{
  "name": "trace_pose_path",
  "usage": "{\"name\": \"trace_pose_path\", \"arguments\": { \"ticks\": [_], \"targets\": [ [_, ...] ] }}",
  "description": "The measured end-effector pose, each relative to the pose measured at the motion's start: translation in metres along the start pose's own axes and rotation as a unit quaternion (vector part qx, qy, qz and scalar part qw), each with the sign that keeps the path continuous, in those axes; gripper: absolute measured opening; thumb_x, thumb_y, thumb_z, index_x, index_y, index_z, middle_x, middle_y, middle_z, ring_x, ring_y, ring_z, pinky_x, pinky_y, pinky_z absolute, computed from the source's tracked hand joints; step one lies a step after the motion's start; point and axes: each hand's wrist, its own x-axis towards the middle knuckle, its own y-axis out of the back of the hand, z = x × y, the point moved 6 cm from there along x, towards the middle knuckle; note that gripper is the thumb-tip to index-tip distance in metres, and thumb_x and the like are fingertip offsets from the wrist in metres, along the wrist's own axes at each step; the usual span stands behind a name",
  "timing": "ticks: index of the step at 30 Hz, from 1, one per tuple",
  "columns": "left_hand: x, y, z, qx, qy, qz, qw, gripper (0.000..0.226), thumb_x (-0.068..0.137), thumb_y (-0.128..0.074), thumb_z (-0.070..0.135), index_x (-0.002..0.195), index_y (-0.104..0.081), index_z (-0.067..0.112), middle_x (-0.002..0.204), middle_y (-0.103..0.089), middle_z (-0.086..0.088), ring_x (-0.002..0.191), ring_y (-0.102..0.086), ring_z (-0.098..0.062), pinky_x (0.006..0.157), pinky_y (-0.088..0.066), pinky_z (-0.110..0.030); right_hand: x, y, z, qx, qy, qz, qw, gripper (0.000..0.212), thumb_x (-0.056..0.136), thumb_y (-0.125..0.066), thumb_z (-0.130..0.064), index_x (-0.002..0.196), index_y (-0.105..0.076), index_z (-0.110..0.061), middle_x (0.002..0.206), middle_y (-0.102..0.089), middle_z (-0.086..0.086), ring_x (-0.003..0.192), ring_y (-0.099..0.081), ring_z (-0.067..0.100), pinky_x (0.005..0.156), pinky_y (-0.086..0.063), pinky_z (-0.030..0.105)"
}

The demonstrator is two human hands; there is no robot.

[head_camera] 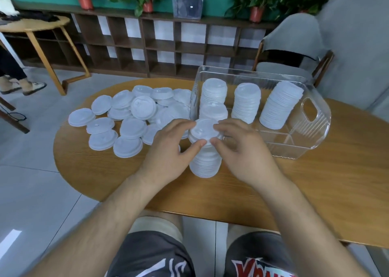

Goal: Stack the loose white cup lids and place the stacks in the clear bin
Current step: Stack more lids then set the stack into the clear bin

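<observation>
A tall stack of white lids (205,163) stands on the wooden table (315,182) just in front of the clear bin (294,148). My left hand (170,148) and my right hand (242,148) curl round the top lid (205,129) of that stack from either side, thumbs nearly meeting at its near edge. Several stacks of lids (246,101) stand inside the bin. Several loose white lids (130,116) lie spread over the table's left half.
A grey chair (294,51) stands behind the bin. A second wooden table (35,26) and a person's feet (23,86) are at the far left. A shelf unit with potted plants and a lidded box (187,5) lines the back wall.
</observation>
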Motion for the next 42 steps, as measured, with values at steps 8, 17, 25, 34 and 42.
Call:
{"name": "trace_pose_path", "arguments": {
  "ticks": [8,17,25,34,42],
  "targets": [
    [-0.009,-0.014,-0.006,-0.001,0.023,-0.03,0.999,0.053,0.092,-0.064,0.049,0.135,-0.061,0.02,0.131,-0.058,0.013,0.124,-0.051,-0.002,0.111,-0.041,-0.031,-0.012,-0.009,0.015,0.011,-0.019,-0.021,1.0,0.035,0.095,-0.07,-0.029,0.126,-0.069,-0.013,0.129,-0.062,-0.004,0.12,-0.056,0.007,0.104,-0.043,0.02],
    [-0.014,-0.028,-0.013,-0.018,0.044,-0.055,0.997,0.053,0.093,-0.067,0.041,0.14,-0.058,0.018,0.136,-0.053,0.014,0.128,-0.046,0.002,0.104,-0.025,-0.001,-0.021,-0.018,0.025,0.013,-0.037,-0.02,0.999,0.032,0.095,-0.07,-0.025,0.123,-0.071,-0.01,0.124,-0.063,-0.005,0.115,-0.056,0.004,0.099,-0.034,0.003],
    [-0.021,-0.029,-0.013,-0.029,0.047,-0.043,0.998,0.053,0.093,-0.068,0.04,0.141,-0.056,0.02,0.137,-0.052,0.015,0.129,-0.045,0.003,0.104,-0.024,0.0,-0.028,-0.018,0.023,0.016,-0.036,-0.01,0.999,0.031,0.095,-0.07,-0.025,0.123,-0.071,-0.01,0.126,-0.061,-0.004,0.115,-0.051,-0.002,0.099,-0.028,-0.002],
    [-0.021,-0.032,-0.016,-0.022,0.049,-0.055,0.997,0.053,0.094,-0.068,0.04,0.141,-0.056,0.02,0.136,-0.052,0.016,0.124,-0.041,0.011,0.099,-0.022,0.004,-0.026,-0.025,0.026,-0.004,-0.04,-0.04,0.998,0.036,0.096,-0.068,-0.028,0.128,-0.068,-0.011,0.129,-0.059,-0.003,0.121,-0.054,0.01,0.105,-0.037,0.013],
    [-0.023,-0.005,-0.02,-0.014,0.04,-0.007,0.999,0.047,0.095,-0.063,0.039,0.137,-0.059,0.016,0.132,-0.053,0.014,0.12,-0.041,0.012,0.099,-0.023,0.003,-0.005,-0.034,-0.026,-0.04,0.035,-0.035,0.998,0.035,0.096,-0.06,-0.023,0.127,-0.066,-0.01,0.127,-0.062,0.0,0.12,-0.053,0.016,0.102,-0.036,0.021]
  ]
}}
